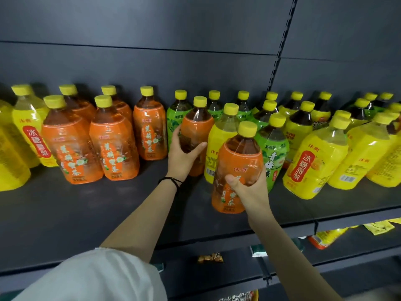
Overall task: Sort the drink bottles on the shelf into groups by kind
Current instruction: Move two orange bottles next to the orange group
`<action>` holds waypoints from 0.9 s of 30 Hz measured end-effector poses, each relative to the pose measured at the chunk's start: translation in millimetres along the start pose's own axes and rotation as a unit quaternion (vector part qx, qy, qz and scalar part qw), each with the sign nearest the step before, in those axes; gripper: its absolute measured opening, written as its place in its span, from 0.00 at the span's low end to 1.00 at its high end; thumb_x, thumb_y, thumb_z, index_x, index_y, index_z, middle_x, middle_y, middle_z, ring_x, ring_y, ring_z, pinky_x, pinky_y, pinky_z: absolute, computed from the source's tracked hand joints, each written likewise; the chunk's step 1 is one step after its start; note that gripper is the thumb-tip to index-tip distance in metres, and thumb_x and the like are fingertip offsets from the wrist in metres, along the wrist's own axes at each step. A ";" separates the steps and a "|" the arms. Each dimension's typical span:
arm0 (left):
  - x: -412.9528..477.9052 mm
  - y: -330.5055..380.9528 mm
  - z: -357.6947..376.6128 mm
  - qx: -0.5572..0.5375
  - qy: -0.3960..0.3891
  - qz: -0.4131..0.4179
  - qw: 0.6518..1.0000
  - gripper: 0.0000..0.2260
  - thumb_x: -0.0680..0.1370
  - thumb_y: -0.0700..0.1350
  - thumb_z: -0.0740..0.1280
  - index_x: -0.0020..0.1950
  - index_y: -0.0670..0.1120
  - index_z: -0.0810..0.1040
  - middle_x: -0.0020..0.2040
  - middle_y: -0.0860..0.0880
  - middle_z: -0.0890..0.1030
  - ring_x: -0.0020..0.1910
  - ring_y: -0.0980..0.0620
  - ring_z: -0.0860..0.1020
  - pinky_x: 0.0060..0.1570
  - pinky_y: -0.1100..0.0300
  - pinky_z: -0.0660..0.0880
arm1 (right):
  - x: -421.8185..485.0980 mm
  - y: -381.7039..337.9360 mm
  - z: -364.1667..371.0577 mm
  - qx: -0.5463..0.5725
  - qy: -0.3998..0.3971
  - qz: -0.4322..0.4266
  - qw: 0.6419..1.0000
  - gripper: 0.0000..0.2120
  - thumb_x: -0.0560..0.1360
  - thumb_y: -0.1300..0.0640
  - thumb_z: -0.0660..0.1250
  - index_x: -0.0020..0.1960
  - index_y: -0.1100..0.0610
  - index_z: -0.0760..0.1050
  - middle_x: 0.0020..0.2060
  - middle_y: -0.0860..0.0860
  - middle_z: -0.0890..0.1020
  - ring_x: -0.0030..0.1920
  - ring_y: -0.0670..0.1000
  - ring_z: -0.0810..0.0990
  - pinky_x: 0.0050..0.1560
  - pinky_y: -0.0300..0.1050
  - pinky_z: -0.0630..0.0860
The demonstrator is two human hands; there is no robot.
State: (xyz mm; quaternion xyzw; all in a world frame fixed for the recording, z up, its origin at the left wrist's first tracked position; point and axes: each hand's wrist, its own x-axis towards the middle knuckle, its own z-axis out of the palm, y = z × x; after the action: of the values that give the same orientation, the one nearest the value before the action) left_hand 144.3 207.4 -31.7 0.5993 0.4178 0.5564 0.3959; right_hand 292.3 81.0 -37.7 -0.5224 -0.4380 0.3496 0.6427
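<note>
Yellow-capped drink bottles stand along a dark shelf (86, 213). Several orange-labelled bottles (112, 144) form a group at the left centre. My left hand (184, 157) is wrapped around another orange-labelled bottle (196, 129) standing in the middle of the shelf. My right hand (249, 187) grips a second orange-labelled bottle (238, 161) near the shelf's front edge. Green-labelled bottles (272, 153) stand behind and beside it, mixed with yellow-labelled ones (219, 140). More yellow-labelled bottles (314, 166) fill the right side.
Two yellow-labelled bottles (30, 131) stand at the far left. Dark-tea bottles with yellow labels (299, 124) are at the back right. A slotted upright (280, 51) divides the back panel. Lower shelves hold snack packets (325, 237). Bare shelf surface lies in front of the orange group.
</note>
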 end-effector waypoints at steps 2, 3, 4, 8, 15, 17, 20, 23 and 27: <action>0.1 1.0 -4.7 0.019 0.002 0.005 1.000 0.38 0.71 0.49 0.74 0.75 0.52 0.56 0.64 0.56 0.66 0.64 0.57 0.66 0.60 0.61 0.65 | 0.0 -0.8 -0.9 0.004 -0.005 0.002 1.000 0.42 0.57 0.47 0.82 0.62 0.36 0.61 0.56 0.42 0.76 0.54 0.41 0.78 0.43 0.33 0.78; -0.6 0.0 -8.6 0.025 0.000 0.009 1.000 0.37 0.71 0.49 0.74 0.74 0.52 0.57 0.64 0.56 0.67 0.64 0.57 0.67 0.59 0.62 0.65 | 0.3 -0.3 -1.4 0.008 -0.009 0.000 1.000 0.40 0.58 0.49 0.82 0.62 0.37 0.61 0.56 0.42 0.76 0.54 0.41 0.78 0.41 0.32 0.78; -2.8 -0.4 -13.6 0.028 -0.004 0.013 1.000 0.37 0.71 0.50 0.74 0.74 0.52 0.57 0.64 0.56 0.67 0.64 0.57 0.67 0.59 0.63 0.66 | 0.6 0.7 -1.9 0.009 -0.012 -0.002 1.000 0.39 0.59 0.49 0.81 0.61 0.37 0.62 0.56 0.42 0.76 0.53 0.41 0.78 0.40 0.31 0.78; -21.5 -1.9 -43.0 -0.016 -0.038 -0.011 0.999 0.37 0.65 0.59 0.74 0.70 0.60 0.61 0.64 0.58 0.70 0.63 0.60 0.71 0.58 0.62 0.70 | 3.3 3.7 -2.9 0.013 -0.030 -0.006 0.999 0.42 0.51 0.42 0.80 0.59 0.33 0.62 0.57 0.42 0.77 0.54 0.40 0.79 0.43 0.33 0.79; -67.9 2.0 -48.9 -0.056 -0.063 -0.010 0.996 0.43 0.60 0.65 0.76 0.70 0.67 0.57 0.67 0.58 0.71 0.64 0.61 0.73 0.56 0.65 0.75 | 9.4 6.6 -9.4 0.013 -0.130 -0.004 0.991 0.45 0.50 0.28 0.75 0.62 0.29 0.58 0.61 0.42 0.74 0.56 0.36 0.78 0.46 0.33 0.78; -76.1 2.8 -38.7 -0.052 -0.033 0.001 0.998 0.43 0.62 0.64 0.76 0.71 0.64 0.57 0.67 0.59 0.72 0.64 0.59 0.74 0.57 0.62 0.75 | 9.8 9.5 -10.4 0.009 -0.138 -0.012 0.990 0.45 0.51 0.28 0.75 0.63 0.28 0.57 0.62 0.42 0.73 0.56 0.36 0.78 0.48 0.34 0.79; -85.9 9.4 -34.7 -0.056 -0.005 0.003 0.998 0.44 0.63 0.63 0.75 0.73 0.59 0.58 0.64 0.62 0.74 0.63 0.59 0.75 0.57 0.62 0.76 | 11.0 8.5 -9.1 0.020 -0.141 -0.022 0.990 0.45 0.51 0.28 0.76 0.63 0.28 0.59 0.62 0.42 0.75 0.58 0.40 0.79 0.50 0.39 0.80; -97.0 15.9 -42.7 -0.075 0.015 -0.005 0.997 0.41 0.62 0.62 0.76 0.71 0.61 0.60 0.65 0.58 0.74 0.62 0.60 0.75 0.53 0.65 0.76 | 10.7 4.7 -2.9 0.044 -0.150 -0.030 0.987 0.45 0.51 0.31 0.78 0.64 0.30 0.61 0.61 0.42 0.76 0.56 0.38 0.80 0.47 0.36 0.79; -115.1 22.4 -66.7 -0.076 0.051 -0.009 0.996 0.38 0.61 0.62 0.76 0.67 0.67 0.62 0.65 0.59 0.74 0.61 0.61 0.76 0.52 0.65 0.77 | 1.8 3.3 19.5 0.063 -0.164 -0.025 0.984 0.46 0.52 0.33 0.78 0.66 0.33 0.62 0.61 0.44 0.77 0.56 0.40 0.80 0.48 0.36 0.79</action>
State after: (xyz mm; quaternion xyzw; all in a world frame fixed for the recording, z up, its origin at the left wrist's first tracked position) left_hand 75.5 92.1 -44.8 0.5346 0.3996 0.6128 0.4230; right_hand 274.9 90.4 -39.2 -0.4055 -0.5270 0.4414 0.6025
